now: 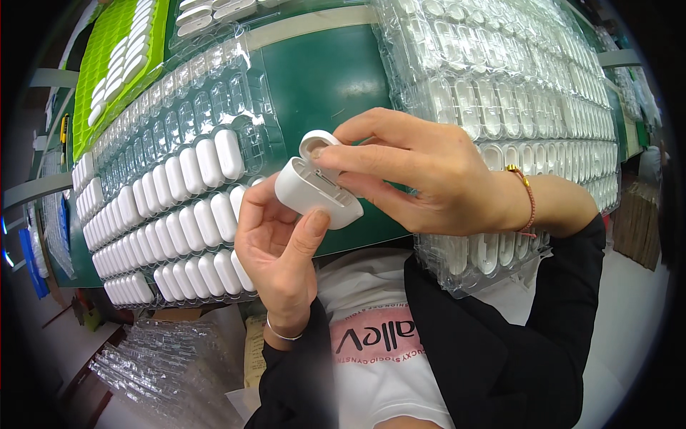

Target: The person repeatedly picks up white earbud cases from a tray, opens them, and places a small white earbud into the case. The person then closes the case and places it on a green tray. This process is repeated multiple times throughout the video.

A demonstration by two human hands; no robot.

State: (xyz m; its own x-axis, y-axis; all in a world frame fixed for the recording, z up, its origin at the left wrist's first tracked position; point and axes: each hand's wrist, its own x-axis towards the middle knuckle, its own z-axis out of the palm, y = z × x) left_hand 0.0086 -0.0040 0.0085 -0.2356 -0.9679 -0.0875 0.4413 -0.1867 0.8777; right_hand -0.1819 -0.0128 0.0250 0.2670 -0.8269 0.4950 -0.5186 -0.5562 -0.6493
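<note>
A small white earbud charging case (309, 191) is held over the near edge of the green table, tilted, with its lid (319, 145) swung up. My left hand (279, 247) grips the case body from below, thumb across the front and fingers behind it. Fingers of my right hand (429, 171) pinch the lid near the hinge, where a thin metal strip shows. The inside of the case is mostly hidden by those fingers. Left of my hands, a clear plastic tray (187, 187) carries rows of closed white cases standing close together.
On the right, stacked clear trays (493, 107) hold many white case parts. A bright green tray (107, 64) with white pieces stands at the far left. The green tabletop (321, 79) shows between the trays. Below the table lies a bundle of clear plastic trays (164, 365).
</note>
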